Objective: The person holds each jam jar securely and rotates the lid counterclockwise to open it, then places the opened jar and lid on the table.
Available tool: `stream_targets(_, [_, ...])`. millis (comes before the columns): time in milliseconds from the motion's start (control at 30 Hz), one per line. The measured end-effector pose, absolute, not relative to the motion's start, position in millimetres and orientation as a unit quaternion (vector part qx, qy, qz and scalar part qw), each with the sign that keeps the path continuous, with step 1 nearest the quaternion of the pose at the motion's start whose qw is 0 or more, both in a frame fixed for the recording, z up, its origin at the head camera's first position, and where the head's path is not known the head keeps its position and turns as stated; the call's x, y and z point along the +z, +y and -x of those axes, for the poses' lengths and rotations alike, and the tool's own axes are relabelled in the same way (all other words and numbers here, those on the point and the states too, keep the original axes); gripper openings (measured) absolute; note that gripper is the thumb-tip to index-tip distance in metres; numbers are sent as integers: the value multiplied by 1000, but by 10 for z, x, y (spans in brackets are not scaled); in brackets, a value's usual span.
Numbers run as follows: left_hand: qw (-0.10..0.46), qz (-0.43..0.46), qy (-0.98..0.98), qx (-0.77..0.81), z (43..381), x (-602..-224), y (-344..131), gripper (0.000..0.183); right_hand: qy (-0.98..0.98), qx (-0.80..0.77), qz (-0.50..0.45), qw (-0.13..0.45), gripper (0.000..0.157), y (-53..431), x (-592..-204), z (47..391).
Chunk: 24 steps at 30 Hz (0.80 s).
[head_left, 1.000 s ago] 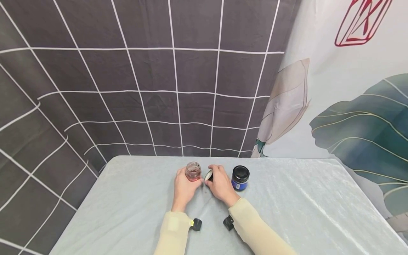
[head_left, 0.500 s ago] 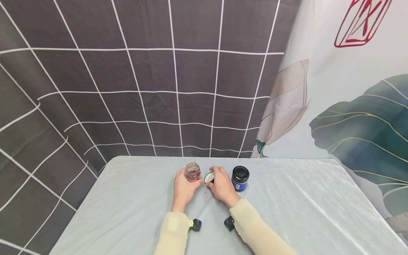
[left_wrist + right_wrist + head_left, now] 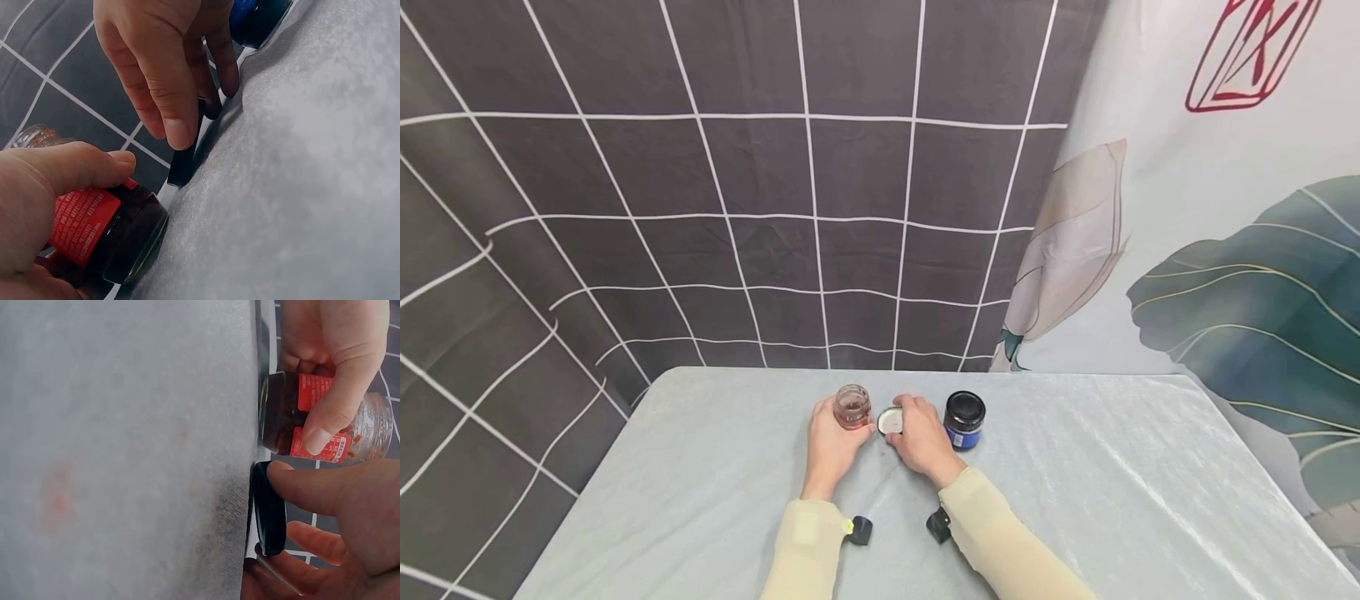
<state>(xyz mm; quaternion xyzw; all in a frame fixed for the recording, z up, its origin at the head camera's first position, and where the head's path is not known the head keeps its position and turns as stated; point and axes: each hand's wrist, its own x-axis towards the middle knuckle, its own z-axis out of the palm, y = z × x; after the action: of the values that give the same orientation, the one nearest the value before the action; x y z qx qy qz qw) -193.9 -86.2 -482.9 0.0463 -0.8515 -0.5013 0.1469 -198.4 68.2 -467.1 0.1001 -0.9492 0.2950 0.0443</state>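
My left hand [image 3: 831, 450] grips an uncapped glass jar [image 3: 852, 407], which stands upright on the table. A red label [image 3: 84, 222] wraps the jar, and dark contents show low inside it in the left wrist view. Just to the right, my right hand [image 3: 927, 443] holds a black jar lid [image 3: 270, 512] by its rim, thumb on one side and fingers on the other. Its pale inner face [image 3: 891, 422] points up, and the lid lies flat at the table surface. A small gap separates jar and lid.
A second jar [image 3: 965, 422], with a black lid on and a blue label, stands right of my right hand. A pale grey cloth covers the table [image 3: 700, 500]. Behind it hangs a dark curtain [image 3: 752, 167] with a white grid.
The lid has tilted down from a slanted pose to lying flat, its pale inside now facing up. The left hand and its jar have barely moved.
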Motion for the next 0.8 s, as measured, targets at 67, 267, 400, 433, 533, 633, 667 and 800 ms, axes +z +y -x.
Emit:
stream_targets(67, [151, -44, -853, -498, 1943, -4835, -866, 67, -951, 291, -99, 40, 52, 680, -4666, 1979])
stream_targets(267, [154, -43, -854, -495, 1949, -4844, -873, 67, -953, 282, -99, 39, 50, 670, -4662, 1981])
stream_targets(400, [150, -44, -853, -497, 1950, -4856, -875, 68, -955, 280, -96, 37, 50, 666, -4664, 1984])
stream_targets(433, [150, -45, -853, -498, 1950, -4859, -875, 68, -955, 279, -95, 36, 50, 666, -4664, 1985])
stream_targets(533, [151, -45, -852, -499, 1956, -4868, -881, 68, -956, 275, -96, 36, 50, 664, -4666, 1986])
stream_targets(633, [153, -45, -850, -501, 1958, -4869, -886, 67, -958, 270, -96, 34, 51, 661, -4665, 1985])
stream_targets(667, [154, -44, -850, -502, 1957, -4871, -887, 66, -958, 268, -96, 34, 51, 659, -4665, 1986])
stream_targets(800, [154, -44, -850, -503, 1955, -4872, -890, 66, -959, 264, -94, 31, 52, 656, -4668, 1989])
